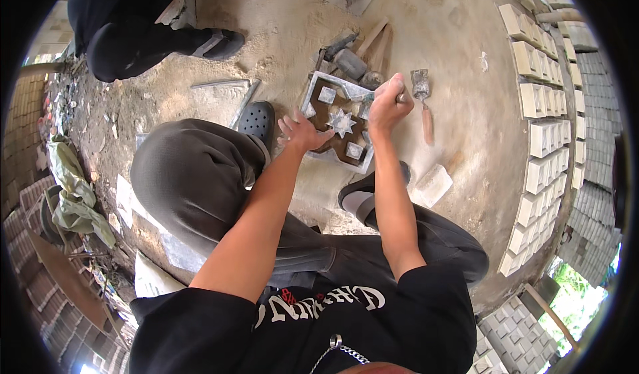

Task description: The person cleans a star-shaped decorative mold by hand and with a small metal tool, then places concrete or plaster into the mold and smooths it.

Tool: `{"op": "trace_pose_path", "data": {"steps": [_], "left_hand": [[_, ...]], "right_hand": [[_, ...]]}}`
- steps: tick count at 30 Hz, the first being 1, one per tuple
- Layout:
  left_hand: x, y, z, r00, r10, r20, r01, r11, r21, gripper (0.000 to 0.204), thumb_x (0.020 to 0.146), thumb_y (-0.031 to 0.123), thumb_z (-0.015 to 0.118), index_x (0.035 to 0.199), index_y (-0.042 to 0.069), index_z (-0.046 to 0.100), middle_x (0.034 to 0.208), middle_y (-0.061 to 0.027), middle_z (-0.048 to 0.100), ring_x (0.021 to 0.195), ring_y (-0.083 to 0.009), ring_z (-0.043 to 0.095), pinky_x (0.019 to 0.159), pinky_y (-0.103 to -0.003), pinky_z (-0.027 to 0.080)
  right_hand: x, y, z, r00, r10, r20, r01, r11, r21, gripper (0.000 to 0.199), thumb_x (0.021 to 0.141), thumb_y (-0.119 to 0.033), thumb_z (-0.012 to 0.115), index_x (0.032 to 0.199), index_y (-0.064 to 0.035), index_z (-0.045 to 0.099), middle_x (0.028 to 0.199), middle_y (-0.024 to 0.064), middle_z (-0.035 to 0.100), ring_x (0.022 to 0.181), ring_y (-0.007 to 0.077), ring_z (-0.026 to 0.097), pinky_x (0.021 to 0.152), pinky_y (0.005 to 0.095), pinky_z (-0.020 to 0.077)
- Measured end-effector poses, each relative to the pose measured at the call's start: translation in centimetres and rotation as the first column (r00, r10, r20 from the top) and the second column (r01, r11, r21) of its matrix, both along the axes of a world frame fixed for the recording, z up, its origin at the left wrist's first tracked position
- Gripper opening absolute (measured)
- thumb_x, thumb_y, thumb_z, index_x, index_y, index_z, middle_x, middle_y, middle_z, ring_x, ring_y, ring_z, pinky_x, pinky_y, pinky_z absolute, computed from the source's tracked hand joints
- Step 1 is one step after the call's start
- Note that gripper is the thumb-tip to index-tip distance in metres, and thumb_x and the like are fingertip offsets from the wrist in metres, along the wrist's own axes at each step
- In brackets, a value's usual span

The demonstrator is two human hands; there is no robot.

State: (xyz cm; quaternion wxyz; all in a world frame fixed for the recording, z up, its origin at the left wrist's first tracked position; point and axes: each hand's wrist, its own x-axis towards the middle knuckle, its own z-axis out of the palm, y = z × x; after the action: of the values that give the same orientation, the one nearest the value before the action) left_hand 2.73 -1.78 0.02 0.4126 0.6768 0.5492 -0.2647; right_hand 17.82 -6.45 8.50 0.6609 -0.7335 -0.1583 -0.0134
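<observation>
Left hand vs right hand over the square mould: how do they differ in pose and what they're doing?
The left hand is spread open, fingers splayed, resting on the near-left edge of the square mould; the right hand is closed in a fist. The left hand holds nothing; the right hand grips a tool handle at the mould's far-right side. Both are bare and sit at the mould.
</observation>
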Motion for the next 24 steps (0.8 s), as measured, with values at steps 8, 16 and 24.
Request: {"op": "trace_pose_path", "data": {"steps": [8,16,24], "left_hand": [[0.0,0.0,0.5,1.000,-0.017,0.020,0.017,1.000,0.012,0.129,0.062,0.067,0.072,0.148,0.006,-0.003,0.151,-0.0267,0.002,0.141,-0.0423,-0.004,0.105,-0.067,0.014],[0.1,0.1,1.2,0.999,-0.027,-0.017,0.027,1.000,-0.014,0.127,0.064,0.068,0.070,0.148,0.006,-0.002,0.152,-0.0261,0.000,0.141,-0.0413,-0.005,0.106,-0.065,0.015],[0.0,0.2,1.0,1.000,-0.015,0.007,0.015,1.000,-0.022,0.129,0.063,0.067,0.072,0.148,0.008,-0.005,0.152,-0.0263,-0.002,0.141,-0.0416,-0.008,0.105,-0.066,0.014]], "right_hand": [[-0.3,1.7,2.8,0.988,0.112,-0.106,-0.088,0.974,0.209,0.046,0.095,-0.024,0.048,0.054,-0.0054,0.041,0.049,-0.0031,0.040,0.044,0.0079,0.036,0.043,0.0281,0.0254],[-1.8,-0.4,-0.9,0.983,0.038,-0.180,-0.016,0.993,0.120,0.040,0.095,-0.021,0.050,0.059,-0.0038,0.046,0.052,-0.0022,0.042,0.048,0.0074,0.038,0.045,0.0267,0.0300],[1.0,-2.3,-3.6,0.786,0.522,-0.331,-0.422,0.844,0.330,0.043,0.090,-0.011,0.053,0.052,-0.0094,0.032,0.053,-0.0059,0.031,0.046,0.0055,0.025,0.044,0.0274,0.0174]]}}
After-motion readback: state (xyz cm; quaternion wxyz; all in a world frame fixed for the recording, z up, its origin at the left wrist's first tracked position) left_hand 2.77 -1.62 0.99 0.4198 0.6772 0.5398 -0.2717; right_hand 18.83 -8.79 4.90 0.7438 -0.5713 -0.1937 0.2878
